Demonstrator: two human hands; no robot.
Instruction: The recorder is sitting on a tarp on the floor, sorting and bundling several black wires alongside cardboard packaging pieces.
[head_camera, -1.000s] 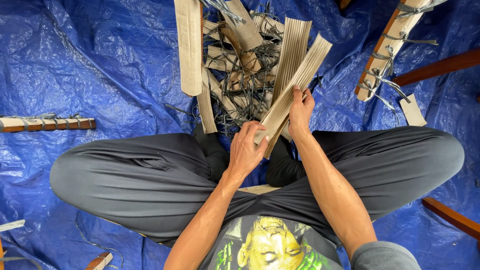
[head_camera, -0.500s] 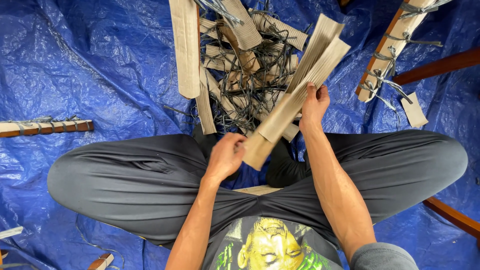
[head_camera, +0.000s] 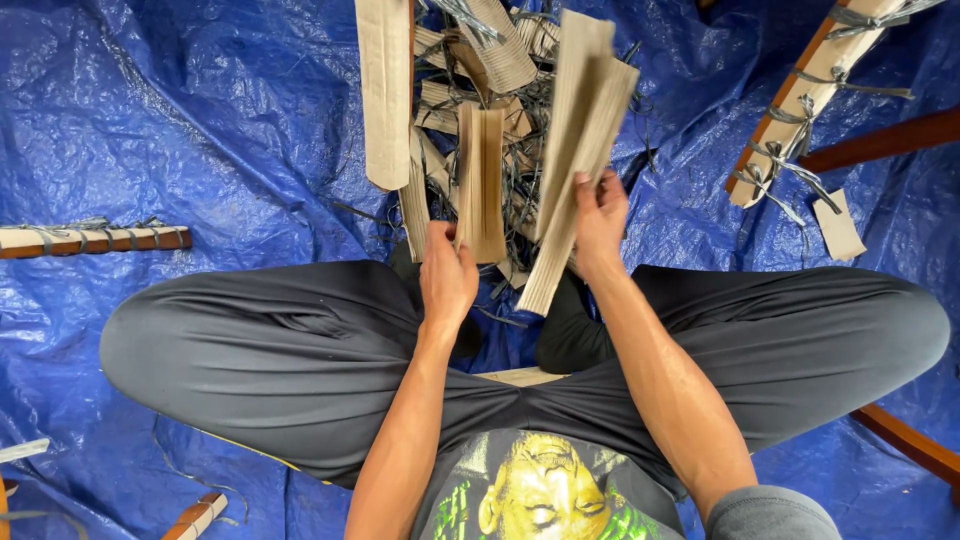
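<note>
Hands (head_camera: 447, 277) (head_camera: 600, 218) each grasp cardboard strips (head_camera: 481, 183) (head_camera: 574, 150).

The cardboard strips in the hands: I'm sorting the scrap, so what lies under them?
Under the cardboard strips, held by the left hand and right hand, lies a heap of cardboard offcuts and grey strapping on the blue tarp. The heap's middle is covered.

Soft, even daylight fills the view — bright, with only faint shadows beneath the legs. The blue tarp (head_camera: 200, 120) shows pale sheen on its creases, no harsh glare. Focus is sharp at centre; the edges bend slightly — wide-lens distortion. Little motion blur.
</note>
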